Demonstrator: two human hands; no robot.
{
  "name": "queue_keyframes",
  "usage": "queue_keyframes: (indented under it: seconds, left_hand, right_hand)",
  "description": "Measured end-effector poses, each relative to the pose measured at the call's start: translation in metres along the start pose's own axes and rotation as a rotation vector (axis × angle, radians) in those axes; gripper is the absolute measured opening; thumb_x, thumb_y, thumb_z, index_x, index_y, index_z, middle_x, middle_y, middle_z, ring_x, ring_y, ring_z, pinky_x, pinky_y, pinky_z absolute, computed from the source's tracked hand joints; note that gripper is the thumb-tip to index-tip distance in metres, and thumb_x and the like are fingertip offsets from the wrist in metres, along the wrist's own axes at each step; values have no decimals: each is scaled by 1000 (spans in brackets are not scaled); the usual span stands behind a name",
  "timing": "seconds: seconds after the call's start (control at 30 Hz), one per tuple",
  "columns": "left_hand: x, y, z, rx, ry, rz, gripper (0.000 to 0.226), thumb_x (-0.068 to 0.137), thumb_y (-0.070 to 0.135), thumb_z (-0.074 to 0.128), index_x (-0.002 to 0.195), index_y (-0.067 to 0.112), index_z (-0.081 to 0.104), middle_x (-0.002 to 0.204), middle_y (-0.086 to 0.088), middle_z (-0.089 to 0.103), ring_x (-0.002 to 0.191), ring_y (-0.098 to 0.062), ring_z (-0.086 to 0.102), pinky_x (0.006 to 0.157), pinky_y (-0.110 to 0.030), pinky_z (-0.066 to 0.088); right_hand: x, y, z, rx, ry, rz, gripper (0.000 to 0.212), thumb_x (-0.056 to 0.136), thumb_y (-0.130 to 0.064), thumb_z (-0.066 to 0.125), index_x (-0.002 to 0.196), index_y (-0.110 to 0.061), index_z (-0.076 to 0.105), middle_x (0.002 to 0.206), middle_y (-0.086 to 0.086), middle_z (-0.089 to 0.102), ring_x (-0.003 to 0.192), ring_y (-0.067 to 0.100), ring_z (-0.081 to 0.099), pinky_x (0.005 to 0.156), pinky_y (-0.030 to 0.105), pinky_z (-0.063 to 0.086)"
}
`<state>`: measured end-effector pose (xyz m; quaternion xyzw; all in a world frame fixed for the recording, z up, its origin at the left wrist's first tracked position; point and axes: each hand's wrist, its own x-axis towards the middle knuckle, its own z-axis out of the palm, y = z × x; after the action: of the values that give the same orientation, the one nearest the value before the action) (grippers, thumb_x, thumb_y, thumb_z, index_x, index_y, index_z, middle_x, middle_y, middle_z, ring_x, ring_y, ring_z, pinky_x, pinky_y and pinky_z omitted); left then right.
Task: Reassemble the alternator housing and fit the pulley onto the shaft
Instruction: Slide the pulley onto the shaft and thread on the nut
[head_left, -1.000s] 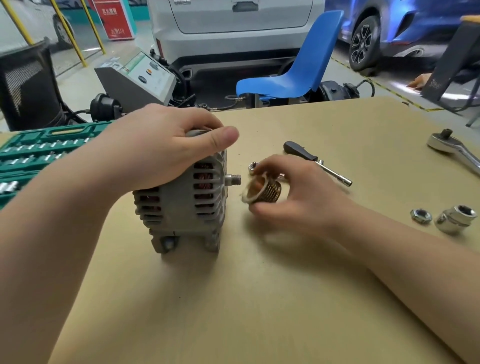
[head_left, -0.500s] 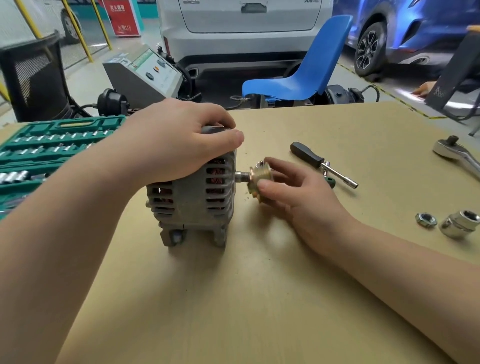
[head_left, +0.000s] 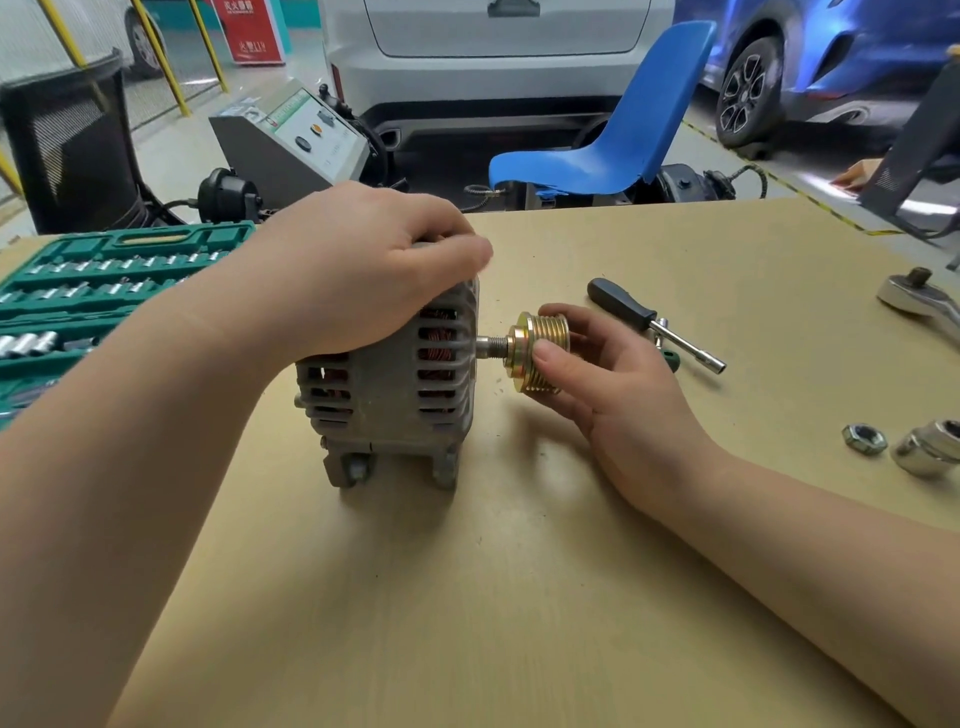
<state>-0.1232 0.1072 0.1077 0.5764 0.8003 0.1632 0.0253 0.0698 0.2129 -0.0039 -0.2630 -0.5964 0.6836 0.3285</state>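
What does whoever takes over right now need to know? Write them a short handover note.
Left hand grips the top of the alternator, which stands on the table.
Right hand holds the brass pulley at the tip of the threaded shaft; thread shows, so it is not seated.
Done: housing looks closed.
Left: push the pulley home, then probably fit the nut lying by the socket; the ratchet lies at far right.

On the table, the left hand grips the alternator from above; the right hand pinches the brass pulley, seemingly started on the threaded shaft.
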Motion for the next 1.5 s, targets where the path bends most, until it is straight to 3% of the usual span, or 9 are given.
queue_keyframes:
  seconds: [0.1, 0.33, 0.53, 0.8, 1.03, 1.17, 1.27, 1.37, 1.5]
  left_hand:
    - [4, -6, -4, -187, 16, -40, 37, 110, 51, 41, 116, 39, 76, 99, 13, 72, 91, -10, 63, 77, -33, 50]
    - [4, -19, -10, -399, 7, -74, 33, 82, 66, 60, 98, 49, 84, 87, 19, 80, 76, -1, 74, 75, -38, 58]
    - [4, -22, -6, -523, -66, -60, 29, 84, 59, 66, 105, 48, 82, 100, 12, 82, 85, -13, 81, 81, -45, 64]
    - [3, -23, -4, -514, -61, -108, 32, 80, 68, 66, 106, 55, 80, 98, 19, 81, 80, -4, 79, 77, -41, 61]
    - [7, -19, -6, -431, -95, -34, 30, 85, 66, 61, 107, 56, 77, 98, 23, 79, 81, 1, 77, 68, -33, 58]
    - [10, -23, -18, -393, -136, -14, 43, 77, 75, 61, 111, 55, 78, 104, 20, 80, 87, -2, 78, 75, -41, 62]
    - [11, -21, -28, -363, -173, 2, 50, 72, 79, 65, 112, 53, 79, 106, 15, 81, 92, -14, 80, 82, -48, 64]
    - [12, -20, -32, -260, -65, 57, 32, 77, 85, 71, 102, 64, 76, 99, 23, 76, 93, -8, 72, 73, -33, 55]
    - [1, 1, -23, -69, 66, 263, 46, 76, 101, 45, 105, 72, 66, 107, 29, 65, 94, 0, 57, 73, -27, 47]
  right_hand:
    - [-1, 0, -2, -46, -16, -53, 40, 94, -13, 76, 132, -17, 65, 125, 13, 70, 113, 29, 74, 99, 43, 63]
    - [2, 7, 1, -319, -50, -235, 51, 93, -24, 82, 139, -18, 63, 118, -6, 74, 106, 7, 76, 96, 28, 62]
    - [7, 1, -4, -582, -117, -277, 75, 87, -58, 75, 153, -30, 54, 124, -16, 71, 106, 11, 73, 96, 42, 62]
    - [13, 0, -18, -454, -205, -281, 73, 89, -10, 83, 155, -18, 53, 131, 1, 63, 105, 18, 75, 99, 33, 61]
    - [17, 1, -13, -201, -187, -128, 38, 90, -17, 83, 127, -20, 73, 99, 0, 80, 76, 27, 77, 79, 43, 66]
    - [6, 4, 2, -157, -123, -116, 34, 88, -26, 82, 121, -28, 74, 106, 1, 79, 75, 22, 77, 71, 35, 66]
    - [0, 6, 17, -318, -78, -103, 50, 92, -36, 83, 137, -21, 66, 118, -2, 74, 77, 17, 77, 67, 30, 62]
    - [-7, -6, 14, -582, -88, -69, 84, 88, -65, 74, 158, -31, 41, 141, -6, 58, 105, 17, 73, 84, 41, 63]
    - [-32, -33, -37, -1131, -38, -404, 52, 95, -64, 60, 137, -34, 62, 118, -15, 67, 100, 8, 62, 87, 35, 55]
